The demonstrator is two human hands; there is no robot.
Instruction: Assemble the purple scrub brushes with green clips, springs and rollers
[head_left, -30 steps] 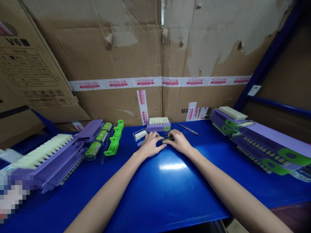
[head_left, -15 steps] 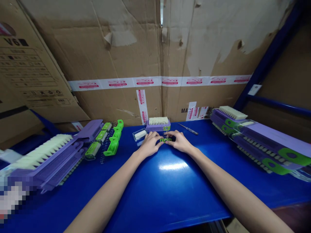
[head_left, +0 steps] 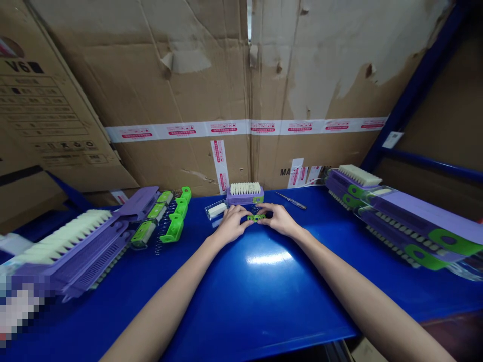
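Note:
My left hand [head_left: 232,223] and my right hand [head_left: 278,219] pinch a small green plastic part [head_left: 256,218] between them, one at each end. A coil spring [head_left: 255,208] shows just behind that part, between the fingertips; whether it is attached I cannot tell. Right behind my hands lies a purple brush [head_left: 245,193] with cream bristles facing up and a green end. Beside my left fingers rests a clear case [head_left: 216,209] with a white block in it. To the right of my right hand lies a screwdriver [head_left: 291,200] with a clear handle.
Purple brush pieces [head_left: 75,246] are stacked at the left. Near them are green-and-clear parts [head_left: 151,221], loose springs [head_left: 158,244] and bright green brackets [head_left: 177,216]. More purple brushes [head_left: 411,216] are piled at the right. A cardboard wall [head_left: 181,100] closes off the blue table's [head_left: 264,306] back.
The green part has tilted slightly between my fingers, so more of its face shows. Both hands stay in nearly the same place, and the view has shifted a little.

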